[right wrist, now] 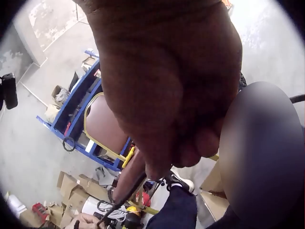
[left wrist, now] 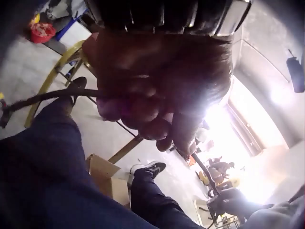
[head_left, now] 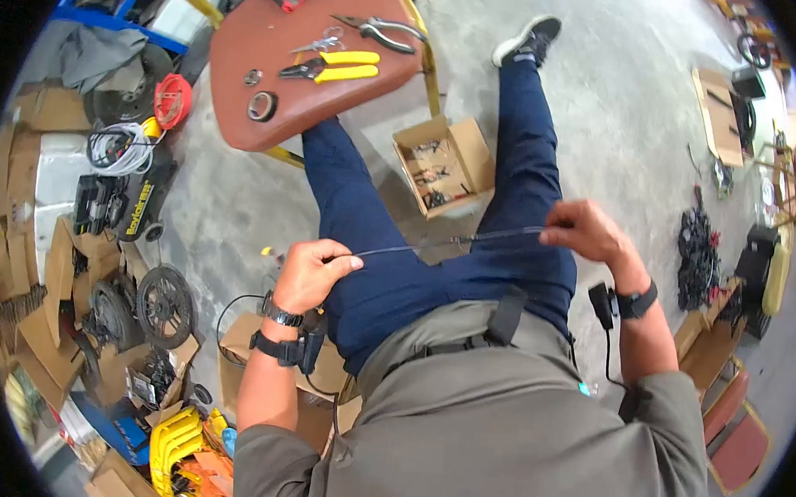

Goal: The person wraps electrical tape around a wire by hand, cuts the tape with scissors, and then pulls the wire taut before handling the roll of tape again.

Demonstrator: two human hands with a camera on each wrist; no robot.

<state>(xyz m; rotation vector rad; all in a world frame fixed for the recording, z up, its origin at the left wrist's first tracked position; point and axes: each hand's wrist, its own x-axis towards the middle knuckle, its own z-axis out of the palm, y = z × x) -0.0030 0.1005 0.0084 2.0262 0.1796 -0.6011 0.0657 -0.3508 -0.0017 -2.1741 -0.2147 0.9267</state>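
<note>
A thin dark cable [head_left: 416, 246] stretches between the two hands above the lap, with a small darker spot near its middle. The left hand [head_left: 310, 275] pinches one end between thumb and curled fingers; in the left wrist view the left hand [left wrist: 157, 90] has the cable [left wrist: 205, 169] running out past its fingertips. Gripping the other end is the right hand [head_left: 586, 233], higher and to the right. In the right wrist view the right hand [right wrist: 167, 90] is dark and close, with the cable [right wrist: 125, 193] leading from its fingertips toward the left hand [right wrist: 86, 222].
Ahead stands a brown chair seat [head_left: 334, 108] with yellow-handled strippers [head_left: 332, 66], pliers [head_left: 379, 33], scissors and a tape roll [head_left: 262, 106]. An open cardboard box [head_left: 468, 153] with small parts sits between the legs. Wheels [head_left: 165, 307] and boxes lie left, a cable bundle [head_left: 697, 249] right.
</note>
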